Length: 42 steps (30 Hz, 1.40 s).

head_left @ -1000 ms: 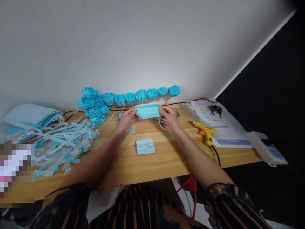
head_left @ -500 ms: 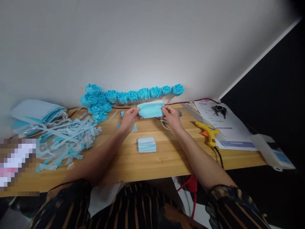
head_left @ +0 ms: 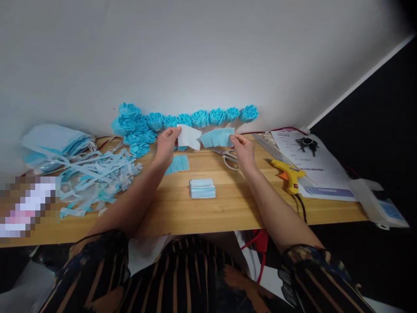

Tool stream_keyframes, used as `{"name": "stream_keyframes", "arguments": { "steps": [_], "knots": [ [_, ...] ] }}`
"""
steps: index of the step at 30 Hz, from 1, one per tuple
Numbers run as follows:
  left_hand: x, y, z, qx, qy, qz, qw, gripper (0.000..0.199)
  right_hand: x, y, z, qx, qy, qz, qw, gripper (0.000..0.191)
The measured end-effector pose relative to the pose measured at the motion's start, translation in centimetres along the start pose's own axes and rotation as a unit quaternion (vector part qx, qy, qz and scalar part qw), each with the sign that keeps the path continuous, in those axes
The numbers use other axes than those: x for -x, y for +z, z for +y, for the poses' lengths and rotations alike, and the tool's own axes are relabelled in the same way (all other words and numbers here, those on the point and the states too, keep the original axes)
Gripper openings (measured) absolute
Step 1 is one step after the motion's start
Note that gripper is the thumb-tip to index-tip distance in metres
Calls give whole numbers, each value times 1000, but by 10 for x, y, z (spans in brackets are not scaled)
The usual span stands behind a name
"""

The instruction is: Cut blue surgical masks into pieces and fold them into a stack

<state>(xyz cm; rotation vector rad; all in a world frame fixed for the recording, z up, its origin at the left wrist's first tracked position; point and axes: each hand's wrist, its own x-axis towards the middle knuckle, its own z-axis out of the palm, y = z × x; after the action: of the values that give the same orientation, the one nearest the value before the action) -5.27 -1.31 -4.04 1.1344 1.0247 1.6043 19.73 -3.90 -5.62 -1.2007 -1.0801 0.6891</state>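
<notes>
My left hand [head_left: 167, 141] pinches a white sheet of thin fabric [head_left: 189, 137] by its left edge. In my right hand [head_left: 243, 150] is a light blue pleated sheet [head_left: 217, 138], gripped at its right end. Both sheets hang above the table, their inner edges close together; whether they touch I cannot tell. Below them sits a neat stack of folded pale blue pieces [head_left: 202, 188]. A cut blue piece [head_left: 178, 164] lies by my left wrist. Scissors [head_left: 230, 161] rest just under my right hand, partly hidden by it.
Blue fabric flowers [head_left: 199, 117] line the wall. At left are a pile of cut strips [head_left: 97, 178] and a bag of face masks [head_left: 57, 143]. A yellow glue gun [head_left: 289, 176], keys [head_left: 306, 145] and printed papers [head_left: 309, 167] lie at right, beside a white box [head_left: 379, 202].
The single layered piece held between both hands has come apart into a white sheet at left and a blue sheet at right. My hands have moved slightly apart. The whole view has shifted a little.
</notes>
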Motion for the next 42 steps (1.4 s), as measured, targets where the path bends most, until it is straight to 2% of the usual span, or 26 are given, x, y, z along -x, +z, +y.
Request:
{"name": "stream_keyframes", "arguments": {
  "steps": [4,6,7,8,10,13,15,16,20,22,24,28,30,32,35,37,38,42],
  "knots": [
    [-6,-14,34,-132,143,73,978,34,1,2,-4,-9,-11,4,1000,27],
    [1,-18,44,-225,202,75,950,28,2,3,-5,-9,-17,8,1000,27],
    [6,-19,45,-275,214,58,935,24,3,4,-5,-7,-19,11,1000,27],
    [12,-20,43,-324,212,25,922,22,3,4,-5,-3,-19,13,1000,26],
    [25,-20,33,-401,165,-79,898,19,4,5,-5,5,-20,11,1000,26],
    [40,-17,11,-411,65,-266,869,21,4,5,-4,13,-21,8,1000,26],
    [46,-12,-1,-385,45,-316,866,18,3,5,-4,15,-16,6,1000,26],
    [49,-8,-5,-369,45,-320,871,16,3,5,-4,16,-14,4,1000,26],
    [53,9,-5,-272,44,-281,919,11,3,4,-2,8,-14,-4,1000,25],
    [52,15,3,-204,16,-324,924,6,3,3,-2,4,-11,-9,1000,25],
    [49,18,13,-155,0,-347,925,12,4,3,-3,5,-7,-16,1000,25],
    [41,22,24,-138,35,-257,956,25,7,4,-7,-1,-19,-48,999,26],
    [40,26,22,-145,26,-247,958,25,10,5,-9,-10,-33,-64,997,25],
    [42,32,16,-126,-50,-271,953,40,13,5,-13,-13,-54,-68,996,25],
    [50,40,8,-9,-216,-298,930,64,21,5,-22,17,-110,-80,991,22],
    [54,43,5,76,-272,-287,915,63,27,5,-27,55,-167,-122,977,17],
    [55,44,4,110,-276,-272,915,58,30,5,-29,77,-201,-153,965,15],
    [49,40,-3,158,-241,-147,946,26,34,8,-25,141,-326,-294,888,17]
  ]
}}
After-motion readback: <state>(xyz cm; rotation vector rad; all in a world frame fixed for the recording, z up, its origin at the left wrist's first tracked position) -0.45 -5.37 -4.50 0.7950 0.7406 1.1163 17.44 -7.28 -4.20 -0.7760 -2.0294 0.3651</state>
